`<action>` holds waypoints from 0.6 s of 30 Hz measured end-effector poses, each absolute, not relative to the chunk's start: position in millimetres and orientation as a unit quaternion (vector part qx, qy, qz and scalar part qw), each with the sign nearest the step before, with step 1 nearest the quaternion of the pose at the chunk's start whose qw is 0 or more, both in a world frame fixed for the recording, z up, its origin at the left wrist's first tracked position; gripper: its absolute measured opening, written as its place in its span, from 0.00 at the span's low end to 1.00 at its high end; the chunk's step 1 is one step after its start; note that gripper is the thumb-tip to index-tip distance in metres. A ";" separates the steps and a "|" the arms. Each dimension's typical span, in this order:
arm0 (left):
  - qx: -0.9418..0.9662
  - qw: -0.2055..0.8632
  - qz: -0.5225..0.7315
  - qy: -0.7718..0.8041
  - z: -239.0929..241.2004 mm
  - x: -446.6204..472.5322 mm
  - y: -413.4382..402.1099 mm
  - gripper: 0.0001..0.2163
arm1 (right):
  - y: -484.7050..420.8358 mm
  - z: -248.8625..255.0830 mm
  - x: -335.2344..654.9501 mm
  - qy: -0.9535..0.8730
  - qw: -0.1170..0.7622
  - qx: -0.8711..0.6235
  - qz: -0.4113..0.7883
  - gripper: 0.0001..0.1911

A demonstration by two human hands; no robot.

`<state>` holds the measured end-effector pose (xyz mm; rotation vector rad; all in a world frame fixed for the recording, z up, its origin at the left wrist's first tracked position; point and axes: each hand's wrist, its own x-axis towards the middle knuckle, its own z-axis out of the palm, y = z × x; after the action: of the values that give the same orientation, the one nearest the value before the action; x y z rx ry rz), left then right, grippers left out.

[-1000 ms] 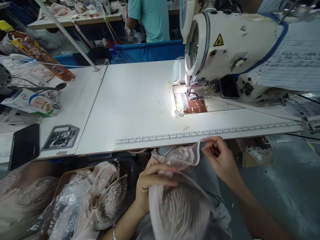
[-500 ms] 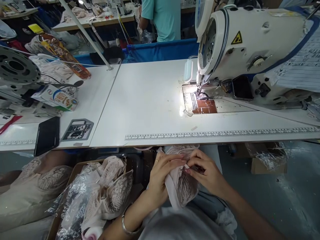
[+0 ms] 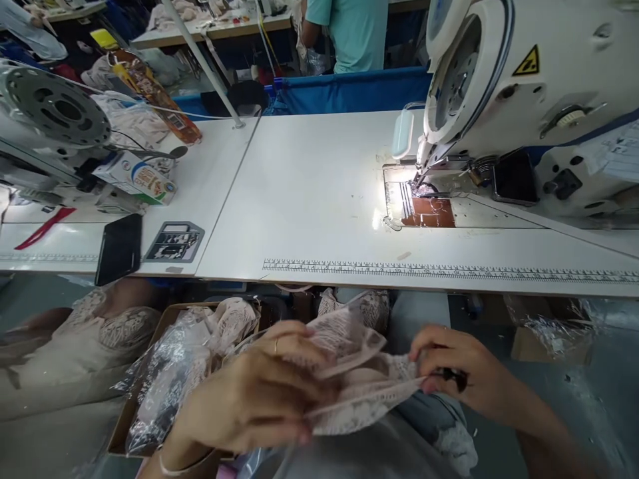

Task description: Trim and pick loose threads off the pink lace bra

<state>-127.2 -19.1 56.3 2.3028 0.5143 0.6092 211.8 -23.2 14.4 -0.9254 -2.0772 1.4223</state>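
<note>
Over my lap, my left hand is closed on a pale beige lace bra, its fingers smeared by motion. The fabric is stretched sideways across to my right hand, which pinches its right end between thumb and fingers. A small dark tool sits in the right palm; it is too blurred to name surely. More beige lace lies on my lap under the table edge, behind the piece I hold.
A sewing machine stands on the white table, its lamp lit. A box of plastic-wrapped lace pieces is at my left. A phone overhangs the table edge. A co-worker in teal is beyond; another person's lap is left.
My hands have moved apart, the left one leftward and closer, the right one rightward. The lace bra, bunched before, is now spread between them. The view has turned slightly left.
</note>
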 end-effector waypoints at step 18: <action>0.821 0.328 0.015 0.466 -128.8 -79.7 48.9 0.10 | 21.1 -9.2 199.1 -0.805 0.347 -0.476 0.073 0.09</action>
<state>-79.7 48.9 -128.8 2.1503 1.2197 0.0406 199.1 21.1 -9.2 -1.2357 -2.0878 0.1906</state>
